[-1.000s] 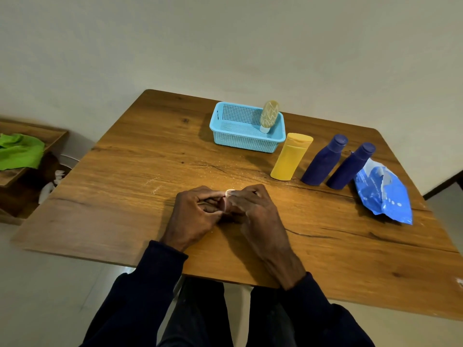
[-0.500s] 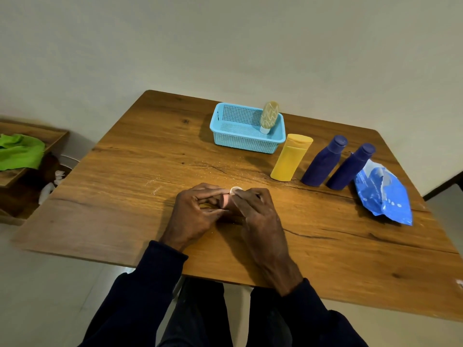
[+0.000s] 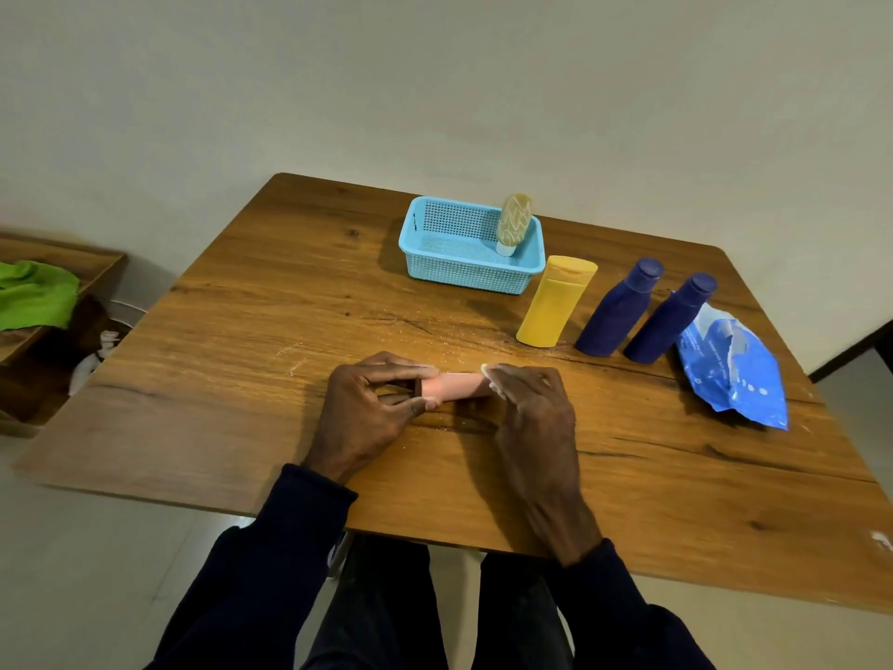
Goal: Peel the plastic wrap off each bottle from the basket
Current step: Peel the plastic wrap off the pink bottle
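A small pink bottle (image 3: 454, 385) lies sideways just above the wooden table (image 3: 241, 379), held between both hands. My left hand (image 3: 367, 408) pinches its left end. My right hand (image 3: 526, 398) grips the right end, where a bit of pale wrap or cap shows at the fingertips. The light blue basket (image 3: 435, 253) at the back holds one cream patterned bottle (image 3: 513, 223) standing upside down against its right wall. A yellow bottle (image 3: 555, 302) and two dark blue bottles (image 3: 618, 314) (image 3: 669, 319) stand in a row right of the basket.
A crumpled blue plastic wrapper (image 3: 734, 369) lies at the right end of the table beside the dark blue bottles. A low wooden shelf with a green cloth (image 3: 34, 295) stands on the floor to the left. The wall runs behind the table.
My hands have moved apart, the right one sliding right, so the pink bottle's body now shows between them. Before, both hands were clasped together over it.
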